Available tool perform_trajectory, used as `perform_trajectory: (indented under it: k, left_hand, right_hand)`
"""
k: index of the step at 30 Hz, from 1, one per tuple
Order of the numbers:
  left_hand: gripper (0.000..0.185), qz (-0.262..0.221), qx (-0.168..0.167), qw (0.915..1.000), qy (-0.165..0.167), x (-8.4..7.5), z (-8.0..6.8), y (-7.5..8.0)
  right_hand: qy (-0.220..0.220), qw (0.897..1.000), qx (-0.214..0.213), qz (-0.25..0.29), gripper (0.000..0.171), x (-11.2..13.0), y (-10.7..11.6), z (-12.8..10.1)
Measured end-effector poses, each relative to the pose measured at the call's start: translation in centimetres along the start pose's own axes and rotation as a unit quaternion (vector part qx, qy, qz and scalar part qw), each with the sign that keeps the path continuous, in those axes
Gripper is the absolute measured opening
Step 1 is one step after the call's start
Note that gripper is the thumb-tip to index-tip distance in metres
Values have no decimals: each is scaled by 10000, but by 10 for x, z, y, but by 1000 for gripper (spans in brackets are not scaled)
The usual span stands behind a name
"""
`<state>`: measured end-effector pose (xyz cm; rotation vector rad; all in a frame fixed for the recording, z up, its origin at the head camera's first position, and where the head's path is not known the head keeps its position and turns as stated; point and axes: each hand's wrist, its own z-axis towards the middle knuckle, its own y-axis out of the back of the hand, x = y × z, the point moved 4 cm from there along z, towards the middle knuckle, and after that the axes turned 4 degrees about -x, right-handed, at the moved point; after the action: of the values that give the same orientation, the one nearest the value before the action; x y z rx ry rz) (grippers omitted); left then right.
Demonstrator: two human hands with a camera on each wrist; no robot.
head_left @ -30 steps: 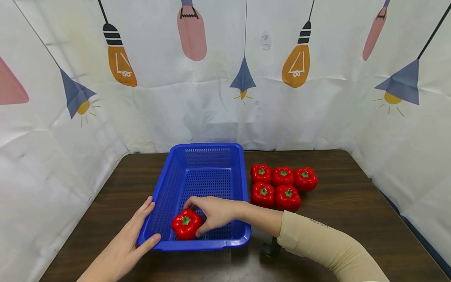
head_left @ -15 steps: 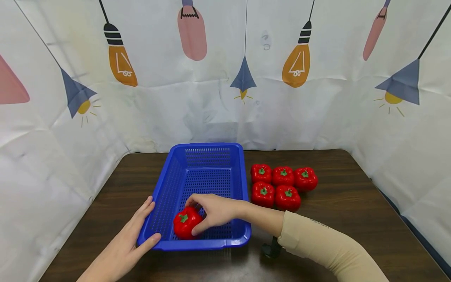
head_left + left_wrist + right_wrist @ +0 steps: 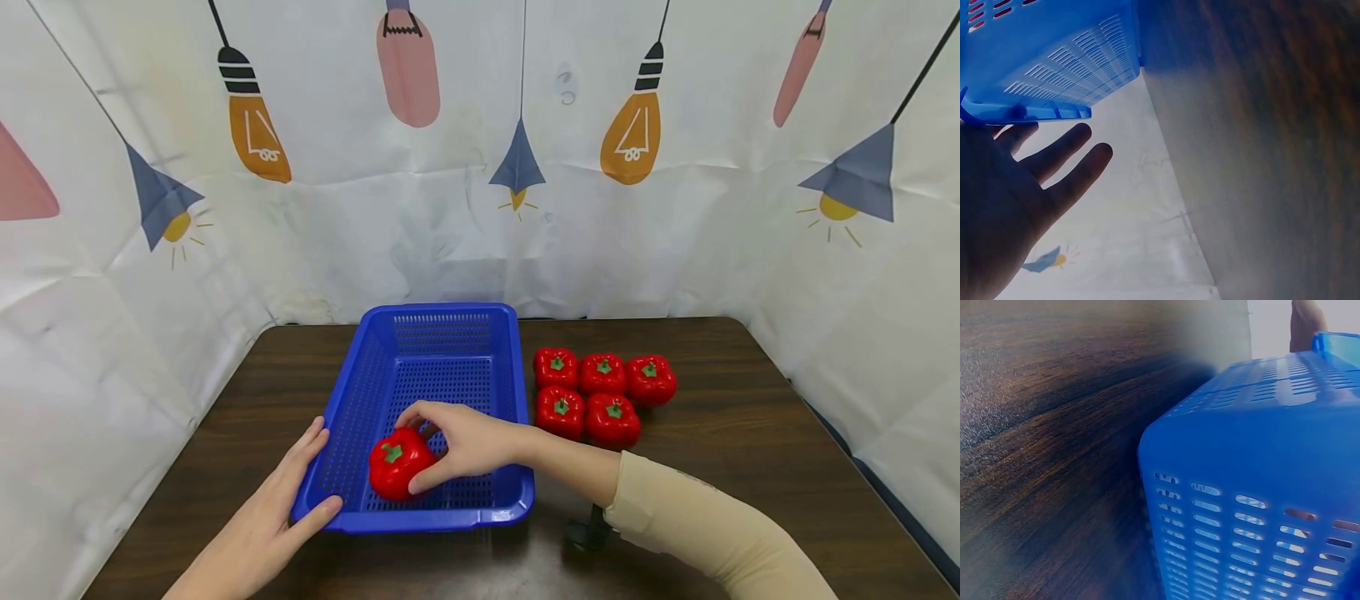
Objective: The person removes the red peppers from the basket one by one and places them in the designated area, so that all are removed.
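Head view: right hand (image 3: 465,442) curls round red pepper (image 3: 396,464) in blue basket (image 3: 450,521), near basket's front-left corner, stem up. Left hand (image 3: 281,508) spread flat along basket's left wall, thumb on front rim. Right hand nearer pepper. Five peppers (image 3: 600,393) beside basket's right edge.

Left hand (image 3: 273,508): forearm bare, fingers straight and together, thumb spread to the side, palm turned inward. Right hand (image 3: 468,442): arm reaching across the body in a beige sleeve (image 3: 705,533), wrist bare, fingers and thumb curled in a grip.
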<state>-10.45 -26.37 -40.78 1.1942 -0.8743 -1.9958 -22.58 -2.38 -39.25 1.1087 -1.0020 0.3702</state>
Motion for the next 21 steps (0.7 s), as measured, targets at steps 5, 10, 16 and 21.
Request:
perform_trajectory:
  k: [5, 10, 16, 21]
  left_hand:
    - [82, -10, -18, 10000, -15, 0, 0, 0]
    - [82, -90, -32, 9999, -67, 0, 0, 0]
    - [83, -141, -79, 9998, -134, -1, 1, 1]
    - [83, -148, -82, 9998, -137, -1, 1, 0]
  right_hand:
    - [60, 9996, -133, 243, 66, 3, 4, -6]
    - [164, 9989, -243, 362, 66, 8, 11, -14]
    - [213, 9980, -341, 494, 66, 13, 20, -23]
    - [254, 9968, -446, 614, 65, 17, 29, -32]
